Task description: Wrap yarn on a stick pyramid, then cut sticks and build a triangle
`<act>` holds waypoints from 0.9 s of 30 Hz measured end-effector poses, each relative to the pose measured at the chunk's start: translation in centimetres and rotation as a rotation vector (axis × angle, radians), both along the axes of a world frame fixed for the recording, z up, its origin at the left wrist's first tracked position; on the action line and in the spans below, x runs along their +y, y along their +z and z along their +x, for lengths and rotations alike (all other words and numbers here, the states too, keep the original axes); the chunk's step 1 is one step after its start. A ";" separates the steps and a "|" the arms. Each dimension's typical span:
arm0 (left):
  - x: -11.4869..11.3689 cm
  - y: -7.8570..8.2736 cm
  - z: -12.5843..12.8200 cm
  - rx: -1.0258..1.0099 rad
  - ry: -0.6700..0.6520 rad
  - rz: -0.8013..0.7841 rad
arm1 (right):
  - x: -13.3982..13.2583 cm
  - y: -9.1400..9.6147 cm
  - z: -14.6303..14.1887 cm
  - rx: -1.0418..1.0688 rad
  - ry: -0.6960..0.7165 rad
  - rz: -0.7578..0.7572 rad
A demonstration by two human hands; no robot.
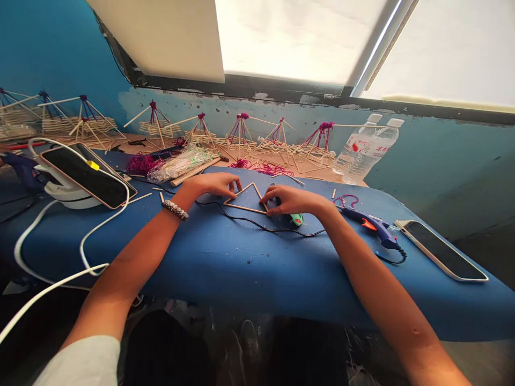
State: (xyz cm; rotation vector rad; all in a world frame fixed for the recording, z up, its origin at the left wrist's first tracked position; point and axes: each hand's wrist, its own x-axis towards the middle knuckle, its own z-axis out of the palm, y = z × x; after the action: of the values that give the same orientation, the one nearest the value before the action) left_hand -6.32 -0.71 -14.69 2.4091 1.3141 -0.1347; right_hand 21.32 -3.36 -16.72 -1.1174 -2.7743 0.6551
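A triangle of thin wooden sticks (246,208) lies flat on the blue table between both hands. My left hand (219,184) pinches its left stick, thumb and fingers curled around it. On the other side, my right hand (293,200) has thumb and fingertips closed on the right stick near the front corner. A small green object (296,219), partly hidden, pokes out below my right hand. A black cord (257,227) runs just in front of the triangle. To the right rests a blue glue gun (372,224) with an orange trigger.
Stick structures tied with purple yarn (241,128) line the back board. Wrapped sticks (183,163) and a yarn bundle (140,162) sit behind my left hand. Two water bottles (368,150) stand back right. Phones lie at right (442,251) and left (86,174), with white cables (84,244).
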 end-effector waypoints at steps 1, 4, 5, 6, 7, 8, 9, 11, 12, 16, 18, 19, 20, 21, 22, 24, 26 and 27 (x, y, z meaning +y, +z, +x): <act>0.1 0.0 0.0 0.001 -0.003 -0.003 | 0.0 0.0 0.0 0.005 -0.001 0.000; 0.2 -0.1 -0.1 0.010 -0.008 -0.014 | 0.0 0.0 0.0 0.014 -0.003 -0.002; 0.3 -0.1 -0.2 0.012 -0.010 -0.017 | 0.0 0.0 0.0 0.013 -0.003 -0.002; 0.4 -0.2 -0.2 0.013 -0.012 -0.020 | 0.0 0.1 0.0 0.009 -0.001 -0.002; 0.4 -0.2 -0.2 0.015 -0.014 -0.021 | 0.0 0.1 0.0 0.005 0.001 -0.001; 0.5 -0.2 -0.3 0.018 -0.015 -0.021 | 0.0 0.1 0.0 0.001 0.002 0.000; 0.5 -0.3 -0.3 0.021 -0.017 -0.022 | 0.0 0.1 0.0 -0.002 0.003 0.000; 0.6 -0.4 -0.3 0.025 -0.017 -0.023 | 0.0 0.2 -0.1 -0.006 0.003 -0.001; 0.7 -0.4 -0.4 0.026 -0.017 -0.026 | 0.0 0.2 -0.1 -0.008 0.003 -0.002; 0.8 -0.5 -0.5 0.027 -0.014 -0.036 | 0.0 0.1 -0.1 -0.014 0.001 -0.003; 0.8 -0.4 -0.5 0.020 -0.012 -0.035 | 0.0 0.1 0.0 -0.010 -0.005 -0.002; 0.7 -0.4 -0.5 0.016 -0.010 -0.034 | 0.0 0.1 0.0 -0.007 -0.007 -0.002; 0.7 -0.4 -0.5 0.012 -0.008 -0.034 | 0.0 0.0 0.0 -0.005 -0.009 0.000; 0.6 -0.3 -0.4 0.009 -0.005 -0.034 | 0.0 0.0 0.0 -0.006 -0.008 0.003; 0.5 -0.3 -0.4 0.010 -0.003 -0.034 | 0.0 0.0 0.0 -0.009 -0.007 0.007; 0.3 -0.1 -0.3 0.013 0.002 -0.031 | 0.0 0.1 0.0 -0.020 -0.004 0.011; 0.1 0.0 -0.1 0.012 0.010 -0.028 | -0.1 0.1 -0.1 -0.027 -0.006 0.011; 0.1 0.1 -0.1 0.009 0.015 -0.028 | -0.1 0.1 0.0 -0.026 -0.008 0.008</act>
State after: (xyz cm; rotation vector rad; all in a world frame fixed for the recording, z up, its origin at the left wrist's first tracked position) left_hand -6.41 -0.65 -14.64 2.3769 1.3253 -0.1589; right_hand 21.28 -3.45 -16.61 -1.1430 -2.7901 0.6324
